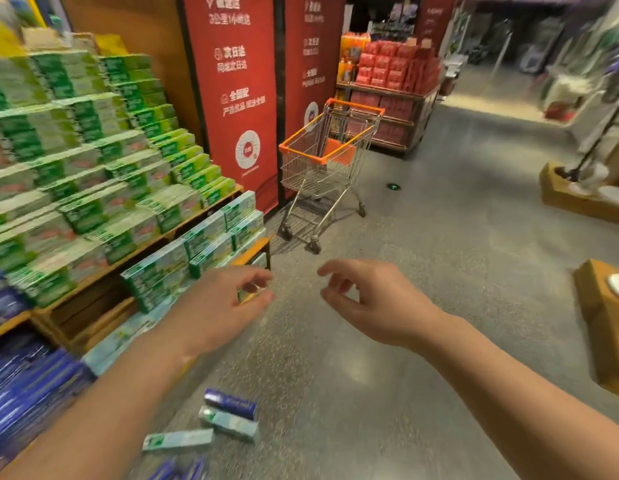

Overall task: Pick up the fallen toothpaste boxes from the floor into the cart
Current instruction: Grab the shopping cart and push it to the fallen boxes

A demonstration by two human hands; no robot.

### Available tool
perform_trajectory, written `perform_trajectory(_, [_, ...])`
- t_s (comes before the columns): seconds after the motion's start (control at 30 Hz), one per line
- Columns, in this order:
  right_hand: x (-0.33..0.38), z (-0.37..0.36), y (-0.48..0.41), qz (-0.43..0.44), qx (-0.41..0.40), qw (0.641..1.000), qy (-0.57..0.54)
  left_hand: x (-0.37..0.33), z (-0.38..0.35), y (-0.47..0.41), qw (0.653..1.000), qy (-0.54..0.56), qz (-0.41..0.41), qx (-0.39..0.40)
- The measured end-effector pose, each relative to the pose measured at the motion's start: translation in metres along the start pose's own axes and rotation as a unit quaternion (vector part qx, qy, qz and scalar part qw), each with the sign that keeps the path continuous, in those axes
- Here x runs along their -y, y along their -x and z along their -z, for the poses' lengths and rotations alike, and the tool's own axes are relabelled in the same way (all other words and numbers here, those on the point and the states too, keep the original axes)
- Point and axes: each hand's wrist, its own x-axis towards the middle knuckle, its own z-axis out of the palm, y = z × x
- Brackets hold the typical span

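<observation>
Head view, only one. Landmark: the cart [330, 157], orange-rimmed wire basket, parked by the red wall panel, looks empty from here.

Left hand [219, 306] and right hand [373, 299] both out in front, on the near side of the cart and well short of it. Fingers [330, 271] of the right hand are loosely curled, narrow gap, nothing in them. Left-hand fingers also half curled; something small and greenish-yellow shows at the fingertips, but blur means I cannot tell if it's held or just the shelf corner behind.

Fallen toothpaste boxes: dark blue box [230, 402], pale green box [228, 421] touching it, another green box [178, 439] just beside, all on the floor [387, 341] much nearer the person than the cart, under the left forearm. More blue at the bottom edge, too smeared to call.

Judgement: pickup not started. Do it well by crouching first, taking boxes by the long sides, one per hand, then walking them over rather than tossing. Watch the stacked shelf display [93, 161] on the left; an elbow there makes more work.
</observation>
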Motion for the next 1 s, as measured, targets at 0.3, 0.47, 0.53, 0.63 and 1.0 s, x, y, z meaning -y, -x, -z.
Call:
perform_trajectory(0.3, [-0.233, 0.126, -0.178, -0.023, -0.051, 0.998, 0.025, -0.068, -0.060, -0.324, 0.999, 0.001, -0.037, -0.019])
perform_trajectory(0.47, [-0.396, 0.181, -0.269, -0.028, -0.041, 0.998, 0.040, -0.088, -0.119, -0.485, 0.997, -0.070, -0.037, -0.015])
perform_trajectory(0.53, [-0.453, 0.208, -0.312, -0.018, -0.038, 0.998, 0.036, -0.100, -0.134, -0.550, 0.996, -0.086, -0.024, -0.016])
perform_trajectory(0.63, [-0.526, 0.247, -0.378, -0.007, -0.038, 0.999, 0.025, -0.118, -0.145, -0.644, 0.995, -0.094, -0.005, -0.023])
perform_trajectory(1.0, [-0.779, 0.324, -0.642, 0.024, -0.027, 0.999, 0.016, -0.112, -0.202, -1.011, 0.995, -0.089, 0.005, -0.050])
